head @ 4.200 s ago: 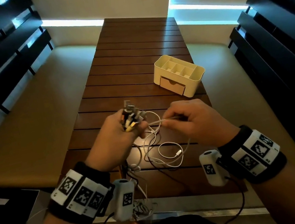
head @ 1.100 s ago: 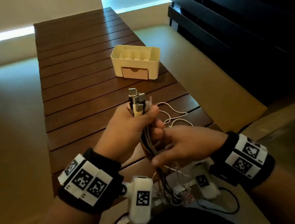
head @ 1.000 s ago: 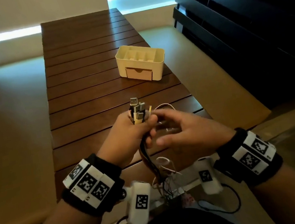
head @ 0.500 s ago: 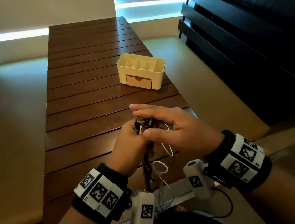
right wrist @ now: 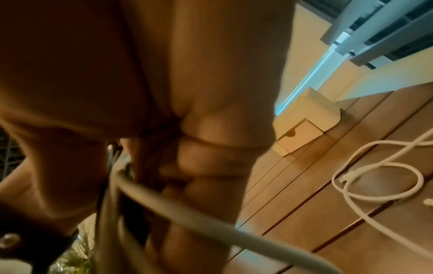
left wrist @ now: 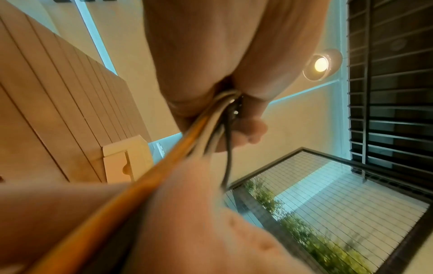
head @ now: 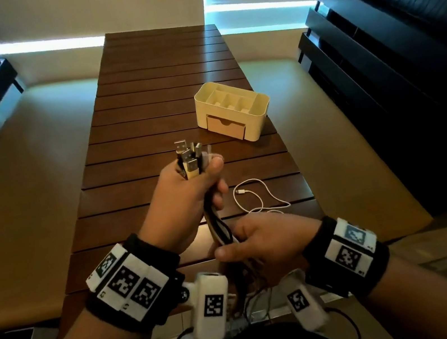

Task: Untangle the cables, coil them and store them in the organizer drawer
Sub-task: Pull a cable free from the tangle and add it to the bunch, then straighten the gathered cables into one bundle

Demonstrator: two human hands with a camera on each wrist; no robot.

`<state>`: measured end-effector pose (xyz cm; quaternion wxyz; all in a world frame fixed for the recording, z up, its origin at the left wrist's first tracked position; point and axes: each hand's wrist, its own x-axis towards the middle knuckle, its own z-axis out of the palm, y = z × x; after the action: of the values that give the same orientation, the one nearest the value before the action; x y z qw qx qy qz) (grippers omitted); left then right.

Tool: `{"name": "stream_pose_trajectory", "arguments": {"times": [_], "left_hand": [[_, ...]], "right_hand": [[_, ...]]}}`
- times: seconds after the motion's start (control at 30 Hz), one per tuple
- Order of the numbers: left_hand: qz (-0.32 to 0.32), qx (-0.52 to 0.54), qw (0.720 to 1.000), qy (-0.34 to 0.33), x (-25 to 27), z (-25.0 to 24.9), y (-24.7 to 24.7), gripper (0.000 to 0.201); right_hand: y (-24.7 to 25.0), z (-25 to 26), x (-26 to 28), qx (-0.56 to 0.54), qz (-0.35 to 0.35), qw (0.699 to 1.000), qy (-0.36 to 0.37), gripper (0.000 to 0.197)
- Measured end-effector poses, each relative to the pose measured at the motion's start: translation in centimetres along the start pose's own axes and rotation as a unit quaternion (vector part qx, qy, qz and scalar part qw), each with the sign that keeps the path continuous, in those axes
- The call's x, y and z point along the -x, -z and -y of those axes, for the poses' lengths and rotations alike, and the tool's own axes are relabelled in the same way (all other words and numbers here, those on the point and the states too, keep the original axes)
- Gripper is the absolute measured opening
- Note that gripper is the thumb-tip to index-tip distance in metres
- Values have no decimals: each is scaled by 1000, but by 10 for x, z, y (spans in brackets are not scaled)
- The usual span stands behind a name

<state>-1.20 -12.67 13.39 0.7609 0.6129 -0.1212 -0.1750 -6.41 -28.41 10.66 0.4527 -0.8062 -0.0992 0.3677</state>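
My left hand (head: 188, 196) is clenched around the cable bundle (head: 189, 160), my right hand (head: 261, 244) pinching its strands lower down, above the table (head: 151, 98).

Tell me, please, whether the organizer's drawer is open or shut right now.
Shut. The drawer front sits flush with the organizer body in the head view, and the right wrist view shows no gap.

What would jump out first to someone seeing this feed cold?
The left hand holds a cable bundle upright above the slatted wooden table, USB plugs fanning out of the fist. Below it, the right hand grips the same bundle's trailing strands. Beyond lie a loose white cable on the table and the cream organizer, its drawer closed.
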Motion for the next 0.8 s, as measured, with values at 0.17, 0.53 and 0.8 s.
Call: {"name": "stream_pose_trajectory", "arguments": {"times": [0.17,0.53,0.8], "left_hand": [[10,-14,999,31,0,3,4,29],[-44,18,997,54,-6,26,12,26],[-46,15,998,49,-8,28,18,24]], "right_hand": [[3,-12,-14,75,7,997,14,44],[76,-90,-52,-57,-237,969,-31,11],[91,-148,-112,207,-318,908,-175,27]]}}
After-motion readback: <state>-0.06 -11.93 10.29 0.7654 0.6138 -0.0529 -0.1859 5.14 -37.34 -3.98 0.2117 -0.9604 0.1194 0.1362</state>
